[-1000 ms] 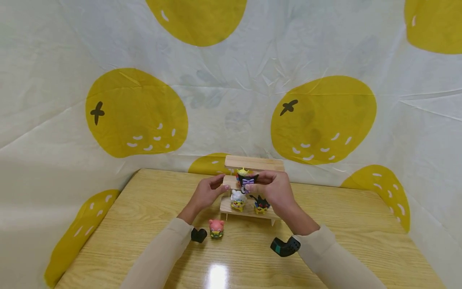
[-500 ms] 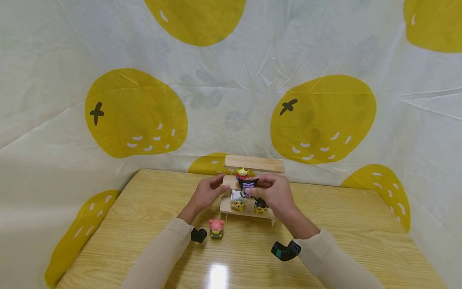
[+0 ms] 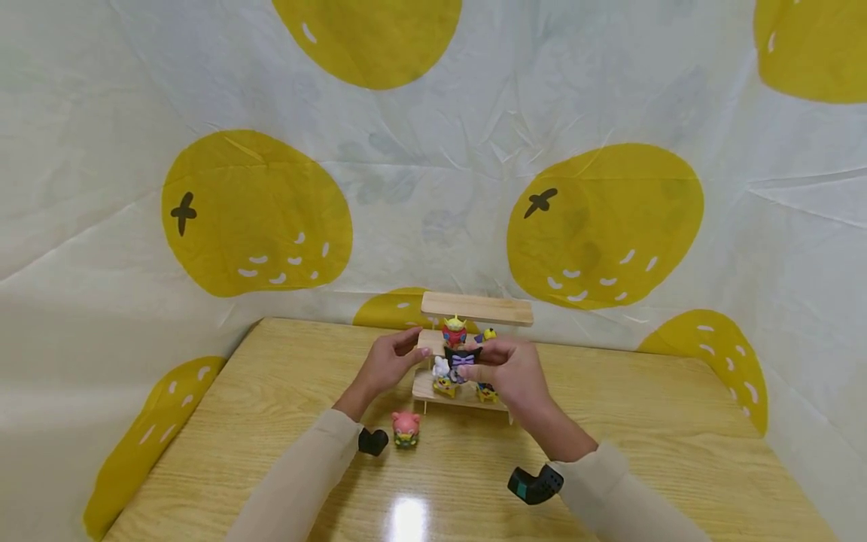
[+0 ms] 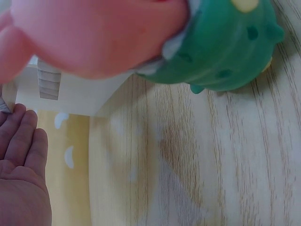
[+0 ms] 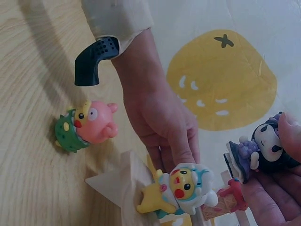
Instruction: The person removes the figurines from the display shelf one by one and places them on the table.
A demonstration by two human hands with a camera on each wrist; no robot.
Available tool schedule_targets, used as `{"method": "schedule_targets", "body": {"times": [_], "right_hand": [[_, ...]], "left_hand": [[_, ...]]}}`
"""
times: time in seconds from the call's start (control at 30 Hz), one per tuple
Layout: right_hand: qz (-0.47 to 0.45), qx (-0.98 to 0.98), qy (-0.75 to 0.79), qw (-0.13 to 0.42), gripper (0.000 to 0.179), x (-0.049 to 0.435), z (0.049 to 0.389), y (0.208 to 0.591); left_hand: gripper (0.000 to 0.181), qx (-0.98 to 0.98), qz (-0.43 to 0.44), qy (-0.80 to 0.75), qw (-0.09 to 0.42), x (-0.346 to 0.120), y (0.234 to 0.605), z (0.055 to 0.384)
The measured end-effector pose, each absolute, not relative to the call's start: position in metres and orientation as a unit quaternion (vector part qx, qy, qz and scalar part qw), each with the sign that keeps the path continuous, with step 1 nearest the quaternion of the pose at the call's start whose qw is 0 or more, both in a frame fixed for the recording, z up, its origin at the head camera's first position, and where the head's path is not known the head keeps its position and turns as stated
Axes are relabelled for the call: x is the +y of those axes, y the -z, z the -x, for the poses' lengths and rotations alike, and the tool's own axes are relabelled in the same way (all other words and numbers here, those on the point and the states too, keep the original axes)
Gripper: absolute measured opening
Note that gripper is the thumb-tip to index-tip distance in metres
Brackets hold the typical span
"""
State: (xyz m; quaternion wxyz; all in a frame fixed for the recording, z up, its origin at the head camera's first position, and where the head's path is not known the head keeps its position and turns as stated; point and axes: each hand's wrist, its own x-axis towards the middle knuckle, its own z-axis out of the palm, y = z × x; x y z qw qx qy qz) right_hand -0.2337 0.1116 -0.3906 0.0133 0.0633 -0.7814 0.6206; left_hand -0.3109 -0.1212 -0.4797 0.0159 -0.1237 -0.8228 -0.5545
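My right hand pinches a figurine with a black hood and purple bow between thumb and fingers. It is held before the three-tier wooden stand, just above the bottom step. My left hand touches the left end of the middle step, its fingers fairly straight. On the bottom step stand a yellow figurine in a white hood and another yellow figurine, partly covered by my right hand. A red figurine and a yellow-topped figurine, half hidden, are on the middle step.
A pink-hooded figurine with a green body stands on the wooden table, in front of the stand's left side. Behind the table hangs a white cloth printed with yellow fruit. Black camera mounts project from both sleeves.
My right hand has lowered the black-hooded figurine from in front of the middle step toward the bottom step, uncovering the figurines behind it. My left hand stays put at the stand.
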Motion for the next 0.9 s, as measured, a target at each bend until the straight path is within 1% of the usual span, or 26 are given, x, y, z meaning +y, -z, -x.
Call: {"method": "schedule_targets", "body": {"times": [0.17, 0.9], "right_hand": [[-0.055, -0.773, -0.632, 0.016, 0.028, 0.109, 0.229, 0.393], [-0.027, -0.763, -0.646, 0.006, 0.026, 0.099, 0.219, 0.411]], "left_hand": [[0.064, -0.816, 0.137, 0.561, 0.019, -0.122, 0.480, 0.310], [0.064, -0.820, 0.137, 0.555, 0.025, -0.121, 0.481, 0.311]]}}
